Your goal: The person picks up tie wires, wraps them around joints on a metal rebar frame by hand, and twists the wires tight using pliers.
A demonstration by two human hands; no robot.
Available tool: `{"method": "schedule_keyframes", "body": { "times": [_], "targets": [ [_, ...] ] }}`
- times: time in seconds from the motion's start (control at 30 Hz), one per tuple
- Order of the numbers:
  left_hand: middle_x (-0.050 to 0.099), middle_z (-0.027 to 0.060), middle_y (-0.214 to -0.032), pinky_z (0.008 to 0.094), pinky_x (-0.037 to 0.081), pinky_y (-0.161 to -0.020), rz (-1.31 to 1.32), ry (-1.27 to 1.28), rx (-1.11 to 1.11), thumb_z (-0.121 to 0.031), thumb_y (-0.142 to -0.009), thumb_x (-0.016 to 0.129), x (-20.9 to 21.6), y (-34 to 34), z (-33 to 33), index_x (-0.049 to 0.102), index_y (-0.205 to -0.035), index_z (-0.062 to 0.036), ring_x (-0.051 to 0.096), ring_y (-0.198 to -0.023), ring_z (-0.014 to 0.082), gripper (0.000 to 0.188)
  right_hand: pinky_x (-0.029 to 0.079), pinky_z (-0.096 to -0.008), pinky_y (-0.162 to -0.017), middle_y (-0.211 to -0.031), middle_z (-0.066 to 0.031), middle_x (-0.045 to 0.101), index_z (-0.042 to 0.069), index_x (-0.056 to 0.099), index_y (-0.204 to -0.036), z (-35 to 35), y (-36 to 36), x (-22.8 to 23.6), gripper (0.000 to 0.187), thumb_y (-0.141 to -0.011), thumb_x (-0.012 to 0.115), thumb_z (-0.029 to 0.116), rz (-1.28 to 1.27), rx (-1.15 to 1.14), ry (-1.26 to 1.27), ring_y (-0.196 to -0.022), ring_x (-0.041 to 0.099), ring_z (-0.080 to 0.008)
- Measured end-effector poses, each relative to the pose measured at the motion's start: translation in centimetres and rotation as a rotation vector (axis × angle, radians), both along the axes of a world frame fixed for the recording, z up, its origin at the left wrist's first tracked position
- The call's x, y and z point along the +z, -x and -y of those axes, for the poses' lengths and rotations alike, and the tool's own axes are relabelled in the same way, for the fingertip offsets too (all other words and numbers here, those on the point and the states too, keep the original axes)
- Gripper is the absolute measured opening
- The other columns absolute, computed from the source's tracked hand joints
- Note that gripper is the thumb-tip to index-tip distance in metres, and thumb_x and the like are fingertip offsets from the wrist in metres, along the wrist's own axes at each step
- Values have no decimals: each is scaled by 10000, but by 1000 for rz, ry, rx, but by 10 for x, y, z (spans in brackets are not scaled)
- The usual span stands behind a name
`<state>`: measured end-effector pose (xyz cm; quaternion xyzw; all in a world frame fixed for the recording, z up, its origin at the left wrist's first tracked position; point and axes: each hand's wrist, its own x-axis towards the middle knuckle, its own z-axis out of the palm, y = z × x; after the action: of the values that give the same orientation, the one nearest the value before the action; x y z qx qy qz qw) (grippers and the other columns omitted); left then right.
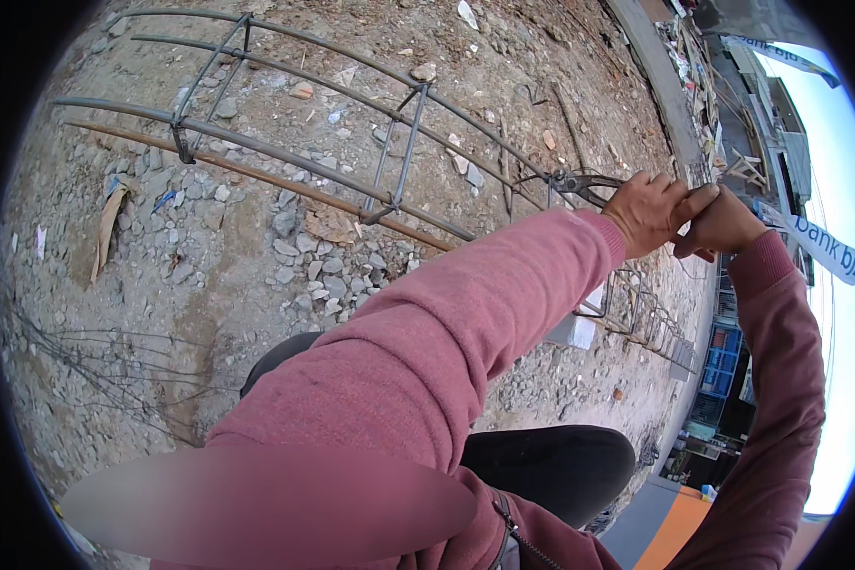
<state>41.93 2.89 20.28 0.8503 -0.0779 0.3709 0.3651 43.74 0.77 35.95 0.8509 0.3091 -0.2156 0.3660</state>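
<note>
A pair of steel pincers (584, 184) has its jaws at a crossing of a bar and a stirrup on a rebar cage (328, 176). My left hand (644, 213) is closed around the handles. Just beyond it, my right hand (720, 224) is closed at the handle ends, its fingers meeting the left hand; the handles are hidden there. The cage runs from the upper left toward my hands, with long bars and square stirrups tied along it. One lower bar looks rusty brown. My left forearm covers part of the cage.
Gravel (328, 275) and rubble lie below the cage. Thin loose wires (114, 370) spread at the lower left. A narrower rebar cage (636, 318) lies on the right, near a pale block (575, 330). A concrete edge (660, 81) runs along the upper right. My dark-trousered knee (556, 465) is below.
</note>
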Motion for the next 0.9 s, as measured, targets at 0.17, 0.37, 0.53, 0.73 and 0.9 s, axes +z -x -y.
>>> {"method": "schedule_keyframes", "body": {
  "times": [0.17,0.37,0.53,0.73,0.9],
  "targets": [
    [469,249,-1216,359,416,-924,-219,394,-398,-42,-723,583,7,-10,-39,-297,-1335,-27,498,-1099,372,1072,436,-344,-833,-1027,-113,520,79,538,-1048,23,11,-16,461,-605,659,42,536,967,-133,-1028,478,-293],
    [407,264,-1247,391,378,-957,-34,476,-294,-33,-740,570,-2,-8,-25,-169,-1389,-20,476,-1100,379,983,457,-405,-739,-899,-129,554,66,590,-916,33,-41,-17,265,-662,624,-2,343,890,-190,-878,532,-313],
    [397,183,-1220,400,332,-953,290,58,325,-166,-788,565,-11,13,11,8,-1436,-118,440,-1080,317,856,486,-398,-686,-793,-163,614,14,609,-802,36,-37,-13,124,-682,639,22,106,411,-211,-762,600,-316],
    [545,141,-1065,398,421,-827,162,-23,189,-230,-773,620,-12,-7,15,-45,-1436,-126,563,-888,279,945,487,-369,-643,-809,-135,616,8,604,-805,0,0,-7,297,-588,773,120,-37,-481,79,-749,615,-272],
    [521,197,-1091,415,395,-898,-52,342,-231,-125,-732,653,-1,-11,-21,-215,-1366,-30,527,-1017,368,1080,411,-344,-838,-922,-97,544,12,449,-1138,20,14,-16,482,-721,656,136,479,730,72,-931,531,-268]
  ]
}}
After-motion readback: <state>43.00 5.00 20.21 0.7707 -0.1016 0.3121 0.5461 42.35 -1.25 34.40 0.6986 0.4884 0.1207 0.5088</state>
